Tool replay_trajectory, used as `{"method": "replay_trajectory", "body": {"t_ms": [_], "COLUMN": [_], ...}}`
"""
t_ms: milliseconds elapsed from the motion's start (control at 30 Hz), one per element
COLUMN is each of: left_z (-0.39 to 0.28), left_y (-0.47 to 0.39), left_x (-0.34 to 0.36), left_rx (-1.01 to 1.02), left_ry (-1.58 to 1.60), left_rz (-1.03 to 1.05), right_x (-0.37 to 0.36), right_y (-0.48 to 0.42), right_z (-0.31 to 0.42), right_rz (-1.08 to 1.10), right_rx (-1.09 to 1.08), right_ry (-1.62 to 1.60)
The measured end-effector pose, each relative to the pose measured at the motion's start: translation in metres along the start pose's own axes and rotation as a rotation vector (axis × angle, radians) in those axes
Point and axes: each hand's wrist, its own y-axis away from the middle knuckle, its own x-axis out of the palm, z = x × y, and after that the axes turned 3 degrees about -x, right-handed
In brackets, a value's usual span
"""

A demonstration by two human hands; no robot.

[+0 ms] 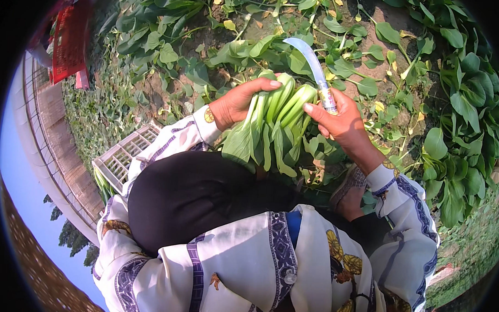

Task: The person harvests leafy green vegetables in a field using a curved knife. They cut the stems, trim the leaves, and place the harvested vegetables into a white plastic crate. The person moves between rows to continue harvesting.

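Several heads of leafy greens with pale green stalks (282,101) are bunched in front of my knees, their leaves hanging down. My left hand (245,99) grips the bunch from the left, thumb across the stalks. In my right hand (341,118) is a sickle-shaped knife (308,57), its handle held between the palm and fingers and its curved blade pointing up and away to the left. The right thumb touches the right side of the bunch. Part of the handle is hidden by the fingers.
Cut or loose leaves (343,68) litter the soil ahead. Dense leafy plants (470,102) stand on the right, more at the upper left (159,12). A pale plastic crate (124,151) is by my left arm. Red mesh material (71,40) shows at the far upper left.
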Motion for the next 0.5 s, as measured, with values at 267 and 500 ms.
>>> {"method": "replay_trajectory", "body": {"t_ms": [267, 500], "left_z": [0.01, -0.041], "left_y": [-0.031, -0.025], "left_x": [0.014, 0.032], "left_rx": [0.295, 0.444], "left_ry": [-0.487, -1.146], "left_rz": [-0.16, -0.327], "right_x": [0.001, -0.049], "right_y": [-0.002, -0.036], "right_z": [0.001, -0.001], "right_rz": [-0.064, -0.232], "right_rx": [-0.06, -0.249], "right_ry": [0.024, 0.352]}}
